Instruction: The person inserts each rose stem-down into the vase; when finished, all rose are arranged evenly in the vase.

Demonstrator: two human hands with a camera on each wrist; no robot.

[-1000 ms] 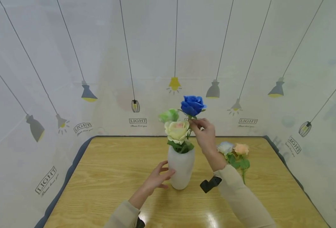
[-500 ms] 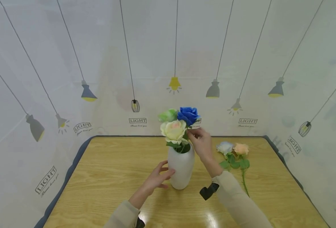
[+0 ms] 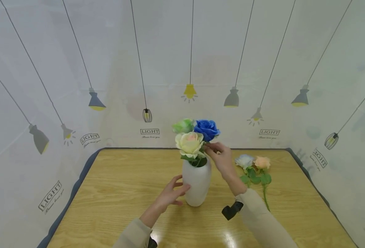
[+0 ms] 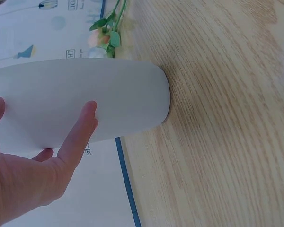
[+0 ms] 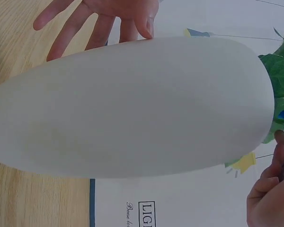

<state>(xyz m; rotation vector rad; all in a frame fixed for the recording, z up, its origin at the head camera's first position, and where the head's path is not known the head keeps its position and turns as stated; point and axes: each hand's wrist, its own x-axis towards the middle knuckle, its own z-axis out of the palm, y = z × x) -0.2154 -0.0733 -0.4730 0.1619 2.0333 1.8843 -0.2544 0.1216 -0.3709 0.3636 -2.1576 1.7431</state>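
By the fingers of the right hand, closed to a narrow pinch, a deep blue rose with layered petals was held just beneath its bloom, above the right side of the mouth of a tall, smooth white vase. The lower end of the rose's stem could not be made out. The fingers of the left hand were spread wide, and the vase's left wall was touched by them, below the level of the right hand. The vase was stood upright on the light wood-grained desk. Over its mouth a pale cream rose with a faint pink centre was displayed, with green leaves gathered near the rim; behind that bloom, above the vase and toward its left, a green-and-white flower was seen. To the right of the vase, apart from it, a pale blue-white rose and a peach-coloured rose were laid side by side, the peach one farther from the vase. Nearer the viewer than the vase, the forearms were covered by cream-coloured sleeves, and a small black device was worn at the right wrist. Behind the vase and along both its sides, a white sheet was hung, printed with pendant lamps and the framed word "LIGHT".
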